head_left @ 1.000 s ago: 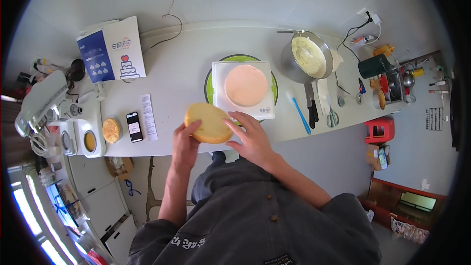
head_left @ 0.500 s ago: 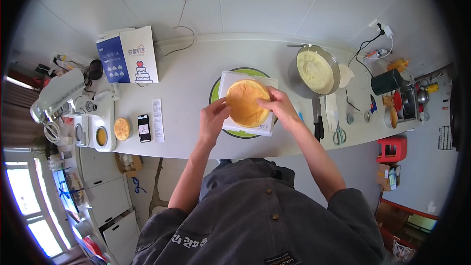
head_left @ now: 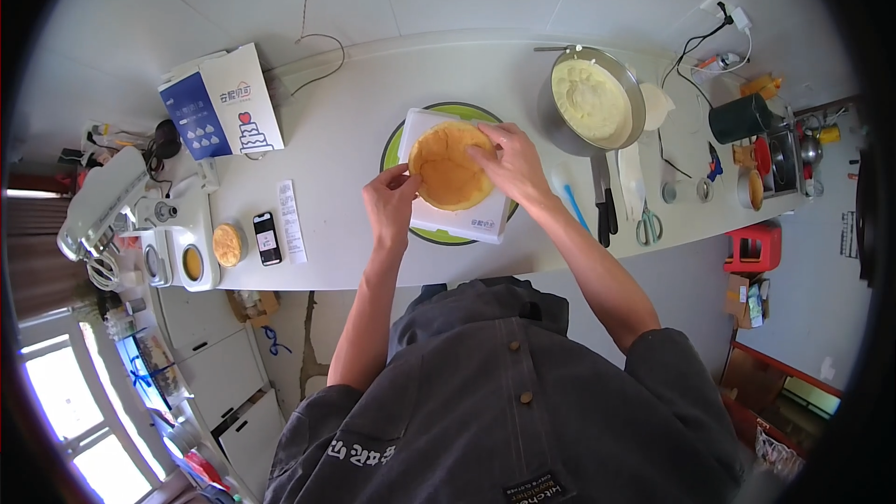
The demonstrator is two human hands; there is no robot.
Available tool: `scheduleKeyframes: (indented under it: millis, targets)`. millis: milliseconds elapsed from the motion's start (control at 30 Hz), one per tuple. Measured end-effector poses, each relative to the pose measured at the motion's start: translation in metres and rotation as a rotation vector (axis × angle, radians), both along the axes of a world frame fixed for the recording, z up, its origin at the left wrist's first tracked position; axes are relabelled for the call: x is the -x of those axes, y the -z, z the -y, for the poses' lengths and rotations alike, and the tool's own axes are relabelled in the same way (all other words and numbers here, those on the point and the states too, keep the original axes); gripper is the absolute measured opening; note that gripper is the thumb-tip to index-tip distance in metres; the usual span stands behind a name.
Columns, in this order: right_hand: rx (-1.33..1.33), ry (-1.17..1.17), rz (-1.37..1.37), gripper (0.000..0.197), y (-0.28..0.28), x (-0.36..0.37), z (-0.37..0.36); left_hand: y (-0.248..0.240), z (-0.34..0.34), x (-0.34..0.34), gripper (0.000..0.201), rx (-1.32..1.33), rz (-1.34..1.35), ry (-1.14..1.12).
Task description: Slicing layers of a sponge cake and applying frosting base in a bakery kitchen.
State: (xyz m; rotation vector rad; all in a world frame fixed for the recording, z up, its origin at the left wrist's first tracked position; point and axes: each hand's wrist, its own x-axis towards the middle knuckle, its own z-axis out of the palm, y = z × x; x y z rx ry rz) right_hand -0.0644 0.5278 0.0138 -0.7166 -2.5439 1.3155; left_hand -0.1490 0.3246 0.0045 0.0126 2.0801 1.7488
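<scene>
A round golden sponge cake [head_left: 451, 168] is between my two hands, over the far part of a white square board [head_left: 446, 218]. Its browned face is up, with a raised pale rim, and it looks somewhat tilted. My left hand [head_left: 388, 203] pinches the left edge with thumb and fingers. At the upper right edge, my right hand [head_left: 512, 166] grips with its thumb over the face and its fingers round the rim. Under the board lies a round green turntable [head_left: 392, 151] with a dark edge. Whether the cake touches the board is hidden.
Right of the turntable stands a metal bowl [head_left: 637, 119] of pale cream, with a knife [head_left: 604, 201], scissors [head_left: 649, 226] and a blue stick [head_left: 576, 207] nearby. Leftward are a paper strip [head_left: 291, 221], a phone [head_left: 267, 239], a smaller cake [head_left: 227, 245] and a stand mixer [head_left: 112, 196].
The cake has shifted toward the far side of the board, baring more of its near part. My right hand has moved up along the cake's edge. The whole view has shifted slightly.
</scene>
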Motion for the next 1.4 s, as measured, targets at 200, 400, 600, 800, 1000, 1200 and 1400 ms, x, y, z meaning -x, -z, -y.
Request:
scheduleKeyframes:
  millis: [200, 400, 600, 800, 1000, 1200, 1400]
  targets:
    - [0.099, 0.057, -0.074, 0.044, 0.002, -0.005, 0.003, 0.006, 0.004, -0.006, 0.042, 0.097, -0.133, 0.010]
    - [0.133, 0.062, 0.000, 0.045, -0.009, -0.016, 0.008, 0.006, 0.012, -0.014, 0.054, 0.168, -0.178, 0.178]
    - [0.160, 0.083, -0.028, 0.044, 0.003, -0.019, 0.010, 0.007, 0.010, -0.018, 0.057, 0.114, -0.173, 0.155]
    - [0.115, 0.086, -0.005, 0.043, 0.001, -0.018, 0.015, 0.012, 0.015, -0.017, 0.055, 0.120, -0.228, 0.153]
    - [-0.038, 0.151, -0.154, 0.040, 0.024, -0.031, 0.012, -0.003, 0.012, -0.021, 0.056, 0.314, -0.263, 0.196]
    - [-0.089, 0.341, -0.126, 0.036, 0.039, -0.092, 0.011, -0.025, 0.002, 0.004, 0.037, 0.377, -1.280, 0.624]
    - [0.177, 0.531, 0.173, 0.048, 0.108, -0.227, 0.060, -0.024, -0.040, 0.007, 0.042, 0.305, -1.408, 0.900]
